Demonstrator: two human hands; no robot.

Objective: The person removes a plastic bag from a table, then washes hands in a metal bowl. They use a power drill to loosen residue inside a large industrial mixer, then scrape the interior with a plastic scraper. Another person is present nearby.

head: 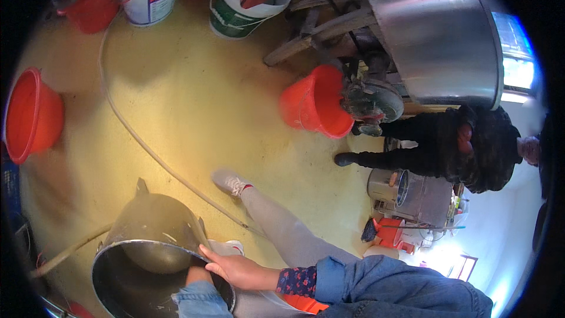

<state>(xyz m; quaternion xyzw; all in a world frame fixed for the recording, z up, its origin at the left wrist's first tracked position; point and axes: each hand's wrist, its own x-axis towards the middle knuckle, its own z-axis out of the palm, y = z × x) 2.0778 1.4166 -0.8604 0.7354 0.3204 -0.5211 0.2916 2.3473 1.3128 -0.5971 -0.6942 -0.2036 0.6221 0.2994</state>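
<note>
A large metal pot (148, 212) lies tilted at the bottom left, its dark mouth turned towards me. My right hand (238, 271) grips the rim, its forearm coming in from the right in a denim sleeve over a floral cuff. Only the wrist and a pale denim sleeve of my left hand (198, 276) show; the fingers are hidden inside the pot. Beside the pot are my grey-clad leg (278, 225) and a light lace-up shoe (230, 182). A pale hose (152, 154) curves over the yellowish floor (198, 97) past the pot.
A red bucket (295, 104) stands under a valve (375, 99) by a large steel tank (437, 31). White bucket (152, 2), green-and-white bucket (234, 20) and red basin (50, 115) line the far floor. A person (423, 145) in dark clothes stands at right, near a steel pot (382, 185).
</note>
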